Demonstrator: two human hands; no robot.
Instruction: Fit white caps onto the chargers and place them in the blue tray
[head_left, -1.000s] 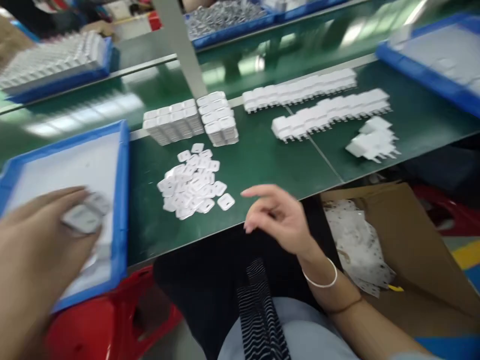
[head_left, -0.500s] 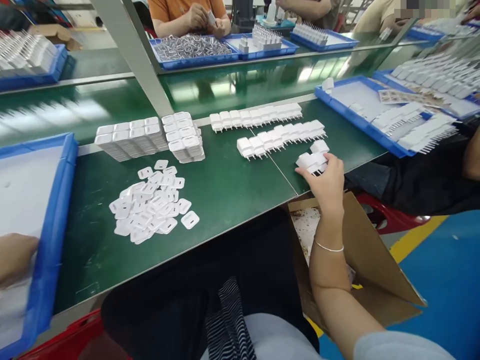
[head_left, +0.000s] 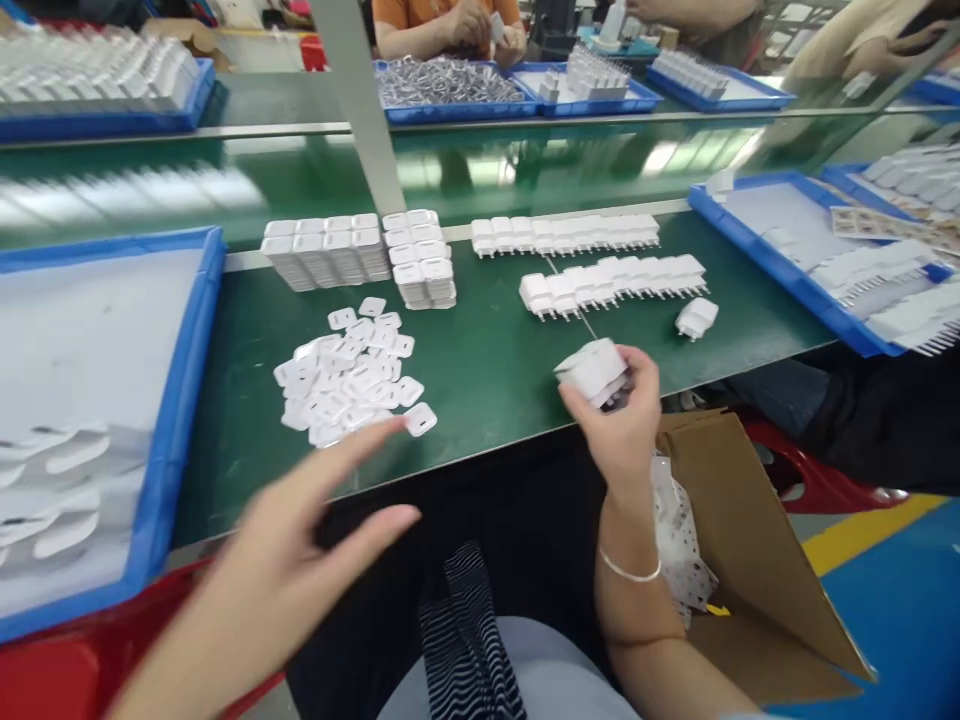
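Note:
My right hand (head_left: 619,425) is closed around a small bunch of white charger bodies (head_left: 596,370), held just above the front edge of the green table (head_left: 487,370). My left hand (head_left: 300,560) hovers empty with its fingers spread, pointing toward a loose pile of flat white cover plates (head_left: 345,375). One single charger body (head_left: 696,318) lies alone on the table to the right. Two rows of charger bodies (head_left: 611,280) stand behind it.
Stacked white housings (head_left: 360,255) sit behind the pile. A blue tray (head_left: 180,400) lies at my left, another blue tray (head_left: 780,265) at the right. An open cardboard box (head_left: 750,540) stands by my right knee. Other people work across the conveyor (head_left: 450,25).
My right hand picked up charger bodies from the small heap at the right and drew them back toward me. My left hand left the blue tray and swung toward the plate pile.

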